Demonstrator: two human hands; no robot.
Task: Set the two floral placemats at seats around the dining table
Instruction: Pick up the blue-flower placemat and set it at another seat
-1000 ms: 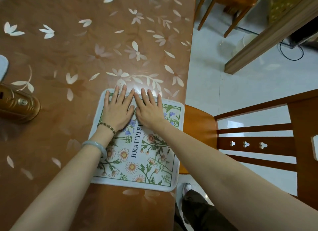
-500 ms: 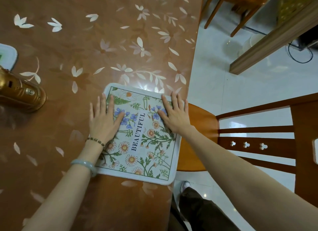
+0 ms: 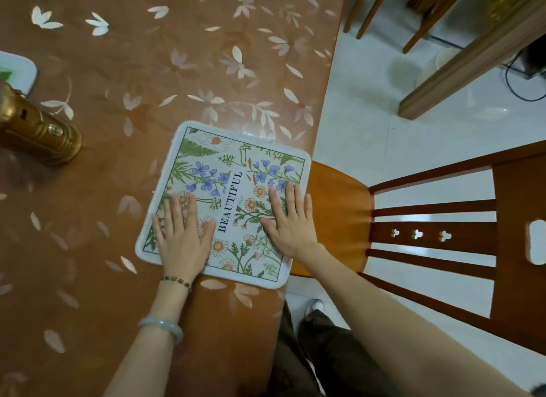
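I am pressing one placemat (image 3: 233,189) flat on the table (image 3: 147,71), and both my hands are lying on it with palms down. My left hand (image 3: 182,234) is resting on the mat's near left part, fingers straight and close together, gripping nothing. My right hand (image 3: 291,222) is resting on the near right part, also flat and spread, holding nothing. The mat is lying at the table's right edge, in front of one chair (image 3: 428,234) that is pushed in there, and its right corner is reaching just to the edge. A corner of a second mat (image 3: 17,68) is showing at the far left, mostly cut off by the frame. One golden object (image 3: 35,130) is standing near it; what it is, I cannot tell. I am wearing two bracelets, a beaded one (image 3: 177,280) and a pale bangle (image 3: 161,327), on the left wrist. The table is covered by a brown cloth with pale flowers. The floor (image 3: 369,101) is of glossy white tile, and legs of another chair (image 3: 384,12) are showing at the top.
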